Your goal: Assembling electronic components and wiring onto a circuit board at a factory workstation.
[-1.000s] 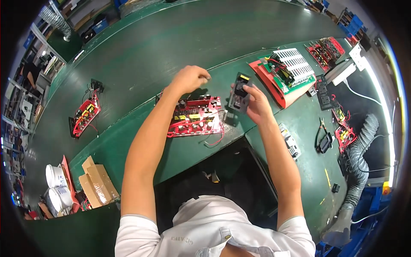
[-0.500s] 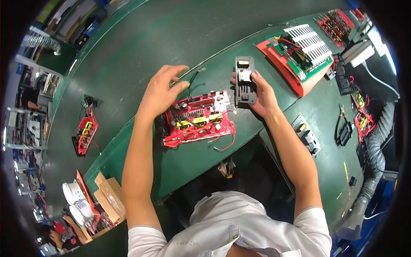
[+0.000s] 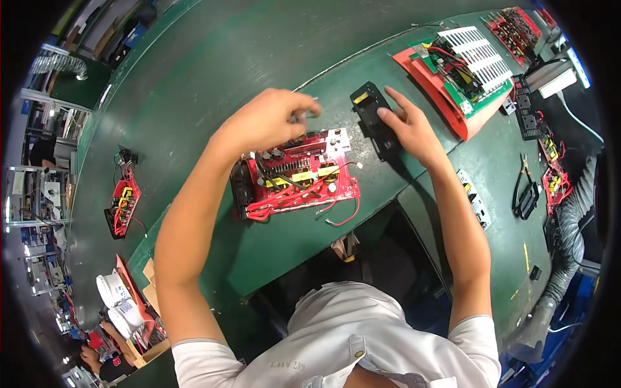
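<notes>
A red circuit board (image 3: 301,171) with yellow-wrapped parts, red wires and a black fan-like end piece lies on the green bench before me. Over its far left edge, my left hand (image 3: 272,119) is bent, with a gap between forefinger and thumb and nothing visible in it; the other fingertips are hidden. Right of the board is a slotted panel (image 3: 374,119), its black side up, with a small yellow label. My right hand (image 3: 414,132) is at the panel's right side. Its thumb overlaps the panel while the forefinger stretches away from it; the remaining fingers are mostly hidden.
A green board with a white slotted cover (image 3: 475,58) rests on orange sheets (image 3: 433,97). Black-handled pliers (image 3: 527,194) and a grey panel (image 3: 475,200) lie right. Another red board (image 3: 126,204) is left, above white tubs (image 3: 123,310). A flexible duct (image 3: 569,233) borders the right.
The panel has turned from grey face to black face and shifted slightly right. My right forefinger now extends away from it. My left hand has moved right, covering the loose wire end.
</notes>
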Demonstrator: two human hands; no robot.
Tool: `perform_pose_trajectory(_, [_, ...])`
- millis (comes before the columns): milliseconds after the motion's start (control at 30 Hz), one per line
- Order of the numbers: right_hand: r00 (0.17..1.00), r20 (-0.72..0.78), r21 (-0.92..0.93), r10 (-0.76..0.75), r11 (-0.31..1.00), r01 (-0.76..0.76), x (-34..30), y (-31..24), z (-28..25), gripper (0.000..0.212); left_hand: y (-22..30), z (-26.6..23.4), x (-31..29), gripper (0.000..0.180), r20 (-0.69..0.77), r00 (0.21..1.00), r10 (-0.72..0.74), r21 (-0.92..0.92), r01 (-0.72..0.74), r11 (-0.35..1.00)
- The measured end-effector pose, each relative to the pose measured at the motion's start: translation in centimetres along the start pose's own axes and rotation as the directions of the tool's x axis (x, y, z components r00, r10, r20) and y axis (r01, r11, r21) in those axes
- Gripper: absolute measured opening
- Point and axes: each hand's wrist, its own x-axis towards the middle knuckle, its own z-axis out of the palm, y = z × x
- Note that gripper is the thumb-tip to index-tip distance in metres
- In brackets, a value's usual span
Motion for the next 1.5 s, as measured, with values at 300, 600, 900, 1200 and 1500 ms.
perform_pose_trajectory(300, [0.911, 0.101, -0.154, -0.399, 0.899, 0.411, -1.7, -3.7, 4.1, 0.03, 1.0, 3.2, 4.0, 0.059, -0.126, 0.992, -0.019, -0.577, -0.058, 0.815])
perform_pose_trajectory(600, [0.912, 0.063, -0.088, -0.406, 0.908, 0.41, -1.5, -2.7, 4.5, 0.019, 5.2, 0.8, -0.7, 0.034, -0.283, 0.907, 0.311, 0.737, -0.002, 0.676])
perform_pose_trajectory(900, [0.992, 0.062, 0.03, -0.105, 0.994, 0.104, -1.1, -1.7, 3.4, 0.019, 6.7, 6.1, 1.4, 0.043, -0.297, 0.825, 0.481, 0.56, -0.257, 0.787])
perform_pose_trajectory(1200, [0.962, -0.025, -0.004, -0.273, 0.962, 0.273, -1.7, -1.8, 3.2, 0.023, 3.7, 8.5, 2.4, 0.028, -0.54, 0.82, 0.189, 0.129, -0.141, 0.982])
perform_pose_trajectory(1500, [0.945, -0.147, -0.712, -0.292, 0.694, 0.104, -2.2, 0.9, 1.5, 0.072, 2.7, 7.9, 2.9, 0.018, -0.562, 0.827, 0.003, -0.178, -0.125, 0.976])
